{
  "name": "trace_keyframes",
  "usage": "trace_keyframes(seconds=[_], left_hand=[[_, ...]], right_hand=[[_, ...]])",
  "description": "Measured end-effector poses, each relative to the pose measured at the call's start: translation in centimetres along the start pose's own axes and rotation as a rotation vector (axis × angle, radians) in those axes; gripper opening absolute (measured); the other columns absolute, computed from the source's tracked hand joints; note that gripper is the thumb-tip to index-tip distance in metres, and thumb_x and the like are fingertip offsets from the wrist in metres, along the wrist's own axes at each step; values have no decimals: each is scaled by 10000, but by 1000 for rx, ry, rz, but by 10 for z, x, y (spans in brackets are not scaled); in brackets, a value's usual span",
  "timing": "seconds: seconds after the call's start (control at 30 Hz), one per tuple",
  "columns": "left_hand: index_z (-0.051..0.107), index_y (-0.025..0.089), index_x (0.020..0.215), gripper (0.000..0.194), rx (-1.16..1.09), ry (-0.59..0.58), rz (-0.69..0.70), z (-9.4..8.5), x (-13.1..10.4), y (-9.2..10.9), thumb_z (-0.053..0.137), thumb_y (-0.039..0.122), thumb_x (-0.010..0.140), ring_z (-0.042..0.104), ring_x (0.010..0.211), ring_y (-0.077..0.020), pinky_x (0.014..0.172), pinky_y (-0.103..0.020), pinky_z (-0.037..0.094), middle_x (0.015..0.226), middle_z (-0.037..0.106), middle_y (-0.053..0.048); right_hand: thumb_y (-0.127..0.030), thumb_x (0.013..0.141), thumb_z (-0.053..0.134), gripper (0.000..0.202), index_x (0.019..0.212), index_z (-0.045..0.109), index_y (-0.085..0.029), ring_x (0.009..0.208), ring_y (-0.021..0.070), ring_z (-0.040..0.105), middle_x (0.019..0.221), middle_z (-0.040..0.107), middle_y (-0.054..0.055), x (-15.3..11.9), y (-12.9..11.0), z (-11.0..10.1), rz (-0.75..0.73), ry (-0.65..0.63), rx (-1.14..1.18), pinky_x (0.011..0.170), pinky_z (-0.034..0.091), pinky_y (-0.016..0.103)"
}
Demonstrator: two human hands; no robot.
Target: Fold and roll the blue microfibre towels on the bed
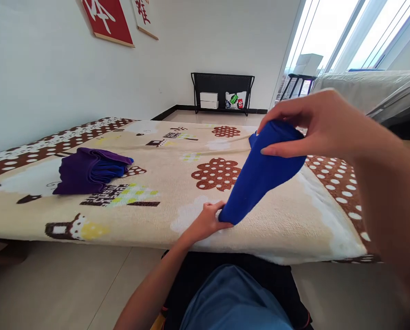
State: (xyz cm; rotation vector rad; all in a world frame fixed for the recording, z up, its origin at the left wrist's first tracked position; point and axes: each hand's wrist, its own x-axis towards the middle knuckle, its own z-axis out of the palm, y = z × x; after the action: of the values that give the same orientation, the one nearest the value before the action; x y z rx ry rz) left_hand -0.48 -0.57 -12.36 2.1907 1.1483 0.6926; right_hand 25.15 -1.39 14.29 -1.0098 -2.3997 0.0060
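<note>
A royal-blue folded cloth (260, 169) slants upward between my two hands over the near edge of the bed. At its lower end my left hand (212, 220) pinches the cloth close to the blanket. My right hand (311, 126) grips the raised upper end, thumb on the near face and fingers curled over the top. A small blue corner shows behind the cloth, near my right fingers. To the left, apart from both hands, lies a loosely folded pile of purple and blue cloth (84, 172).
A cream patterned blanket (177, 174) covers the bed, with brown dotted borders. Beyond it, a black rack (222, 85) holds white boxes and a printed cushion. At the right are a plastic-covered piece of furniture (370, 87), a dark stool (299, 82) and windows.
</note>
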Motion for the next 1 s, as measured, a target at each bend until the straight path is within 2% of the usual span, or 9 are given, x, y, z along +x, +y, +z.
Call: trace_keyframes(seconds=[0.17,0.2,0.27,0.37,0.47,0.63,0.87,0.93,1.0], left_hand=[[732,264,1137,517,-114,-55,-6,29,9,25,878,447,676,557,1132,-303,1013,-423,427,1109,721,-43],[736,262,1123,515,-137,-73,-11,31,9,25,882,456,669,547,1154,-309,1020,-421,417,1101,722,-41],[748,251,1063,495,-164,-112,-29,35,9,21,892,476,645,548,1158,-317,1035,-423,394,1044,729,-33],[750,227,939,423,-176,-156,-37,37,9,15,895,483,636,589,1082,-299,1071,-429,354,951,733,-14],[744,235,945,428,-170,-134,-51,38,9,15,896,482,631,583,1081,-296,1067,-423,351,947,735,-4],[723,269,1114,526,-143,-40,-95,37,10,20,881,471,656,595,1077,-291,1045,-417,365,1021,742,-4],[693,265,1174,532,-108,-29,-47,40,11,17,862,449,704,618,1154,-285,1127,-450,268,1210,728,-28],[659,276,1238,599,-121,-32,-38,39,10,16,861,467,707,582,1245,-288,1138,-444,252,1328,674,-31],[616,292,1300,649,-132,-48,-18,39,10,14,850,478,725,526,1338,-284,1147,-442,233,1396,629,-26]], right_hand=[[-797,768,189,872,869,750,-137,808,102,658,668,610,-57,25,-50,-17,-94,-80,-367,704,413,316],[-791,802,227,823,853,752,-159,799,108,665,648,608,-55,26,-54,-16,-124,-100,-386,729,439,331],[-706,845,492,556,846,750,-213,721,109,658,632,623,-52,27,-54,-11,-172,-150,-365,775,507,347],[-552,784,694,297,874,738,-272,637,125,610,670,656,-50,26,-48,-5,-150,-215,-280,800,541,370],[-602,769,676,339,891,732,-290,714,167,621,685,648,-42,27,-43,-5,-72,-212,-230,795,517,367],[-676,692,688,419,898,733,-314,659,175,582,693,642,-30,24,-36,-12,-4,-153,-314,597,424,346],[-802,730,613,573,1018,735,-322,666,163,621,836,711,-34,15,-14,-14,22,-237,-238,611,488,354],[-911,633,587,707,980,738,-314,666,177,623,818,707,-18,11,-6,-23,107,-208,-312,604,476,362],[-969,526,591,813,985,735,-314,776,222,651,854,705,-4,4,4,-37,296,-178,-373,705,501,396]])
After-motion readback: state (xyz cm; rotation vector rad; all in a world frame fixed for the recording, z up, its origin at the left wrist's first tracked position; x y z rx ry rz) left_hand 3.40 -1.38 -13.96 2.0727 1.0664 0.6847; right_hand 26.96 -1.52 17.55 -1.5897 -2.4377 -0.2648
